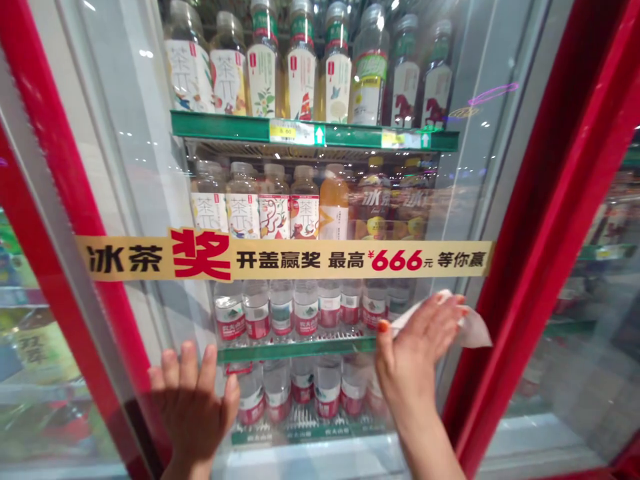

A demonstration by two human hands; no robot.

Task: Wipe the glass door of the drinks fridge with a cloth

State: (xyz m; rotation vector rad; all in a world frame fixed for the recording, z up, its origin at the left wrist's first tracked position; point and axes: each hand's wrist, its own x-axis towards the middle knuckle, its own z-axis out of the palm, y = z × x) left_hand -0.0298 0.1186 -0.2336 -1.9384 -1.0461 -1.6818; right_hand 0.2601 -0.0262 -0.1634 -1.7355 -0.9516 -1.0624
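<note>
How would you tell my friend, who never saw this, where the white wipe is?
Find the fridge door with the red frame. Below the long yellow banner on its glass, look at the right hand: the white wipe sits under it against the glass. It is soft and crumpled, unlike the hard bottles standing in rows behind.

Own body, parts in frame: left hand [190, 410] and right hand [415, 350], both bare, with slim, tapering fingers. Right thumbnail [383, 326] carries orange-red polish, glossy, with a rounded tip. Right fingernails [464, 310] show the same warm tint, though smaller and less sharp at this angle. Left fingernails [189, 351] are too blurred to read for polish. Right forearm [430, 443] is bare from wrist to the lower frame edge.
</note>
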